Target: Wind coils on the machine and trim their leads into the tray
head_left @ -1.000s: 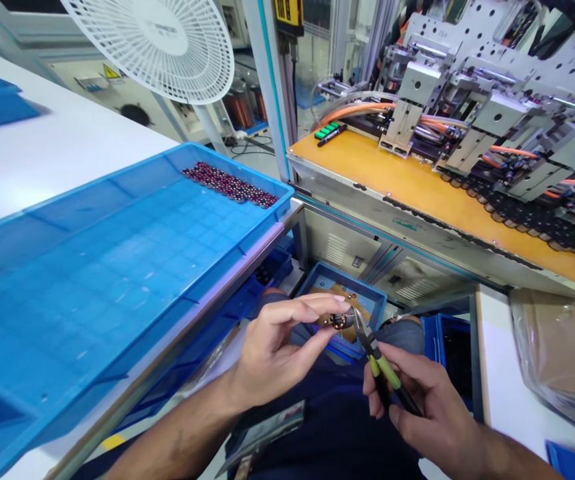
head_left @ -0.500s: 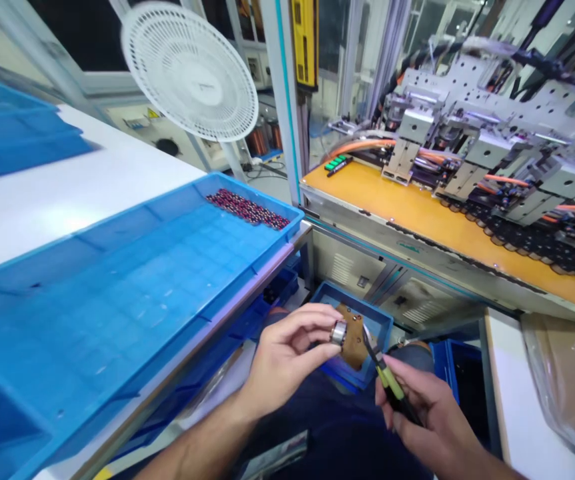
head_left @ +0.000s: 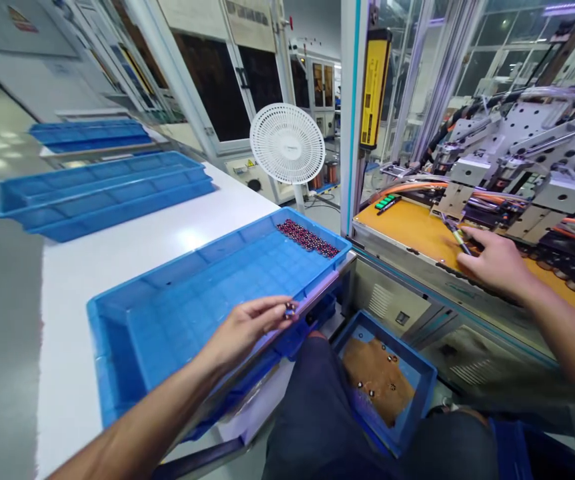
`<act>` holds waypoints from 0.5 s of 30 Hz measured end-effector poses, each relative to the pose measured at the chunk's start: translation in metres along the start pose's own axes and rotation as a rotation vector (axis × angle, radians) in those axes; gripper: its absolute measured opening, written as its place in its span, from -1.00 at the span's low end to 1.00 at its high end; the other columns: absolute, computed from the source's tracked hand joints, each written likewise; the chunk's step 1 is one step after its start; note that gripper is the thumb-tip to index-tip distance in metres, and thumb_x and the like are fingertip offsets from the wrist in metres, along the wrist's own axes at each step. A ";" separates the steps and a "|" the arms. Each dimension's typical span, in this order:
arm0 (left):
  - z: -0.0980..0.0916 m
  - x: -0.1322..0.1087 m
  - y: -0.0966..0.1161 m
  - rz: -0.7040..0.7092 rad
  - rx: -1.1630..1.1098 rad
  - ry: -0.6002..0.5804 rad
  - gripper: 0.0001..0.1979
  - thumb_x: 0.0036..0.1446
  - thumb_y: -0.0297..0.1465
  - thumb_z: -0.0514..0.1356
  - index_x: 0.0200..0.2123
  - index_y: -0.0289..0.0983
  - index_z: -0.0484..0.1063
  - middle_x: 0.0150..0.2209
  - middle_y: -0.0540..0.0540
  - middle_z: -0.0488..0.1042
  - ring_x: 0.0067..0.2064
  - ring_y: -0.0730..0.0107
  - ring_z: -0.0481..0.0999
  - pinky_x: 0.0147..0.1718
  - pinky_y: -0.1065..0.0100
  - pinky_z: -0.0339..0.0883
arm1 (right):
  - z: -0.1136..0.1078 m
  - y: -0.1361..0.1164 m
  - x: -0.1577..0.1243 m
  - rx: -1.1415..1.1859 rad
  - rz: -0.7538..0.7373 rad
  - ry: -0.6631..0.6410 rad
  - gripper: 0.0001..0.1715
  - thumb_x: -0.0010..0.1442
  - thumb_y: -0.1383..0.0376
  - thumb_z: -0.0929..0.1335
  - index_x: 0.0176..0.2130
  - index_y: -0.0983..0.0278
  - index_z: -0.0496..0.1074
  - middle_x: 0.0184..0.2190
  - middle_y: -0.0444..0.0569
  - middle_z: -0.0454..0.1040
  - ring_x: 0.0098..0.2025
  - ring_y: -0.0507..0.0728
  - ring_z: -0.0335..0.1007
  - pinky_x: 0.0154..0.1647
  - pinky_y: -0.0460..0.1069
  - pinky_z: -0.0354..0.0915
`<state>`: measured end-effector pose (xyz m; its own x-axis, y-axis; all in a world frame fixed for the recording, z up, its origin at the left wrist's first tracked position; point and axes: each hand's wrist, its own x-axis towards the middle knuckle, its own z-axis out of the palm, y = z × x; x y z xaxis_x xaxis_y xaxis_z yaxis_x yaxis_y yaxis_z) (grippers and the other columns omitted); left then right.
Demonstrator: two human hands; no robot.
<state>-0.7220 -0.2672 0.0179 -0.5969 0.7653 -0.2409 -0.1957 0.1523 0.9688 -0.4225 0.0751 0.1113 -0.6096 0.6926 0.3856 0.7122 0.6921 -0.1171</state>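
Note:
My left hand (head_left: 250, 322) pinches a small round coil part (head_left: 290, 309) between thumb and fingertips, over the near right edge of a large blue tray (head_left: 167, 313). A row of dark red coil parts (head_left: 308, 239) lies in the tray's far right corner. My right hand (head_left: 492, 261) reaches out onto the orange machine deck (head_left: 412, 230), its fingers closed round the green-handled cutters (head_left: 456, 239), whose tip points away to the left. A small blue bin (head_left: 420, 393) with brown scrap and a few loose parts sits below between my knees.
A white fan (head_left: 287, 143) stands behind the tray. Stacked blue trays (head_left: 97, 190) rest at the far left of the white table (head_left: 132, 250). Grey machine heads with orange hoses (head_left: 517, 180) crowd the deck's right side. A yellow sensor bar (head_left: 372, 87) stands upright on the frame post.
The view has swung up and back. My left hand has carried the coil part from my lap to the blue tray's edge. My right hand has moved with the cutters up onto the orange deck.

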 end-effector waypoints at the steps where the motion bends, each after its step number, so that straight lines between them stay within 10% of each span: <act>1: -0.009 0.020 0.001 0.014 0.021 0.039 -0.45 -0.14 -0.13 0.47 -0.15 -0.39 0.58 -0.14 -0.32 0.64 -0.17 0.12 0.66 -0.12 0.15 0.57 | 0.009 0.002 0.011 -0.002 -0.002 -0.009 -0.41 0.21 0.27 0.32 0.17 0.49 0.39 0.03 0.28 0.49 0.00 0.28 0.44 0.02 0.05 0.27; 9: -0.023 0.182 -0.040 0.093 0.426 0.132 -0.74 0.24 -0.32 0.24 -0.08 -0.36 0.46 -0.12 -0.13 0.53 -0.15 0.30 0.56 -0.15 0.16 0.51 | 0.039 0.011 0.026 0.013 -0.026 0.008 -0.48 0.27 0.15 0.29 0.03 0.49 0.50 0.04 0.25 0.49 0.07 0.29 0.39 0.12 0.09 0.23; 15: -0.005 0.247 -0.069 0.217 0.706 0.132 -0.70 0.27 -0.29 0.21 0.01 -0.31 0.42 0.01 -0.17 0.47 -0.03 0.22 0.51 -0.07 0.08 0.47 | 0.047 0.022 0.029 0.032 -0.013 0.068 -0.45 0.18 0.05 0.29 -0.04 0.40 0.52 0.00 0.19 0.52 0.03 0.31 0.44 0.10 0.17 0.31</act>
<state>-0.8599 -0.0920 -0.1088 -0.6619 0.7496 -0.0020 0.4567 0.4054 0.7919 -0.4406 0.1199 0.0762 -0.5928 0.6689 0.4486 0.6924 0.7077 -0.1403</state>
